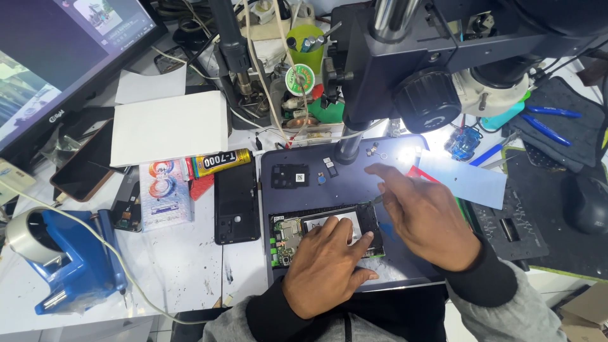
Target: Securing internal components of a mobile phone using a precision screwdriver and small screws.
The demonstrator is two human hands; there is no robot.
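Cluttered white workbench (183, 266) under a microscope (443, 57); dark work mat (278, 158) at centre; opened phone (288, 237) lies flat on the mat, long axis left-right, circuit-board end pointing left. Left hand (326, 266) is pressed flat on it, fingers spread, gripping nothing; right hand (424, 212) pinches fine tweezers (375, 199) at the upper right corner. Step judged: component work inside; steady, light tip placement is called for next.

Screens and packs around the surface

Lit monitor (57, 57) far left; yellow-black glue tube (221, 162) beside colourful flat packet (164, 193); white box (168, 126) behind.
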